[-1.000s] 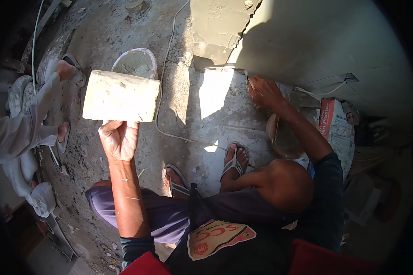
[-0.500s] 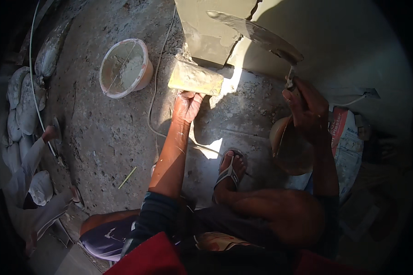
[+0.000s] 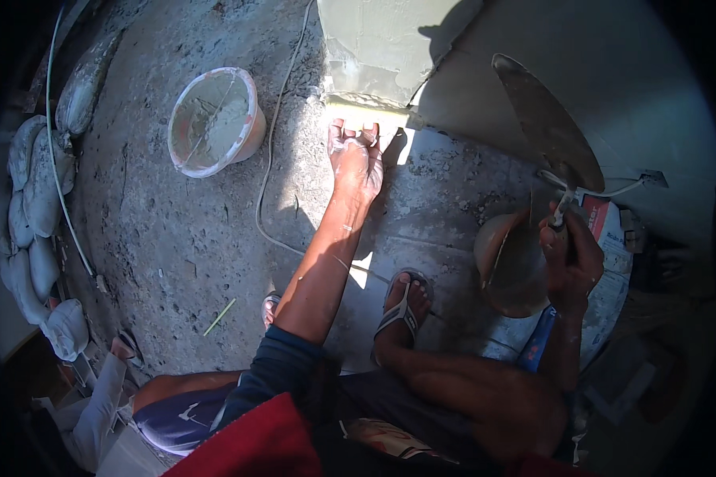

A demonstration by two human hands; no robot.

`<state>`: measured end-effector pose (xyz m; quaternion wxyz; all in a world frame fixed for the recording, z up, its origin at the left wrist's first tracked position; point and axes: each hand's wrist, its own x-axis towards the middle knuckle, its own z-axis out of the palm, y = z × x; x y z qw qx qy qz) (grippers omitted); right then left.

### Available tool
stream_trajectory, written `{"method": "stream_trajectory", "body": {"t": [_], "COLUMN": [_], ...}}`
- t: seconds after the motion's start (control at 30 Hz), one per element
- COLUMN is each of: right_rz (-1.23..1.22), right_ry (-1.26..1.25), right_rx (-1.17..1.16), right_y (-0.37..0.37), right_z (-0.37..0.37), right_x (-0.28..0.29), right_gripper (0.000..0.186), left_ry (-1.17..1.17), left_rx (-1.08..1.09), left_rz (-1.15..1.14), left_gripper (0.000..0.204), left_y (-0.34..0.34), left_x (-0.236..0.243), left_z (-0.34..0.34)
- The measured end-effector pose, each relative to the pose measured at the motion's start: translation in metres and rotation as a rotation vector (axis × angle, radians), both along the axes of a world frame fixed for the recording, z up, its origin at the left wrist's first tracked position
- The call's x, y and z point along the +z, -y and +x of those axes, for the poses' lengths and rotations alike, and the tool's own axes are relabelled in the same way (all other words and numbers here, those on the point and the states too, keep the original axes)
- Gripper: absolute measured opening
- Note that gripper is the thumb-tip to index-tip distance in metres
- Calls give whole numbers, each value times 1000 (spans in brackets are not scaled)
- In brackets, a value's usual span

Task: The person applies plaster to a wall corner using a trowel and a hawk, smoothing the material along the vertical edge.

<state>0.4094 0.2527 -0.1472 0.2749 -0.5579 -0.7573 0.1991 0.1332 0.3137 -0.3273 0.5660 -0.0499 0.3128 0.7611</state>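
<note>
My left hand [image 3: 355, 163], dusted with plaster, is closed on a yellow plastering float [image 3: 367, 112]. Its edge meets the foot of the plastered wall [image 3: 382, 60]; the hand hides the float's grip. To the right, my right hand [image 3: 573, 258] grips the handle of a trowel [image 3: 550, 123]. That trowel's long leaf-shaped blade is raised, pointing up and left, apart from the wall. Just left of my right hand sits a brown bowl [image 3: 493, 250], its inside in shadow.
A pale bucket [image 3: 256, 131] holding wet plaster stands at the left. A white cord [image 3: 262, 199] runs along the rough floor. Filled sacks [image 3: 48, 191] line the far left, near another person's leg [image 3: 99, 397]. A printed plaster bag [image 3: 612, 270] lies beneath the bowl's right side.
My left hand has moved right and up, taking the float against the wall's foot, its plaster-covered face no longer showing. My right hand has dropped lower right and turned the trowel more upright.
</note>
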Motion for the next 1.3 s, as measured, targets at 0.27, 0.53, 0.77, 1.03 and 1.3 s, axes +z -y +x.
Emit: {"method": "stream_trajectory", "body": {"t": [0.27, 0.53, 0.77, 1.03, 1.3], "right_rz": [-66, -241, -96, 17, 93], "right_ry": [-97, 330, 296, -45, -107], "right_rx": [-2, 389, 424, 226, 148], "right_y": [-2, -55, -93, -69, -39], "right_z": [-3, -62, -83, -75, -40], "right_x": [-11, -94, -182, -74, -32], "right_gripper": [27, 34, 23, 28, 29], "left_ry": [-250, -213, -62, -20, 83], "left_rx": [20, 34, -74, -193, -62], "left_rz": [168, 128, 157, 2, -182], "left_gripper": [45, 41, 42, 51, 50], "left_y": [18, 71, 84, 46, -7], "left_x": [151, 97, 2, -47, -48], "left_z": [-22, -81, -77, -33, -14]}}
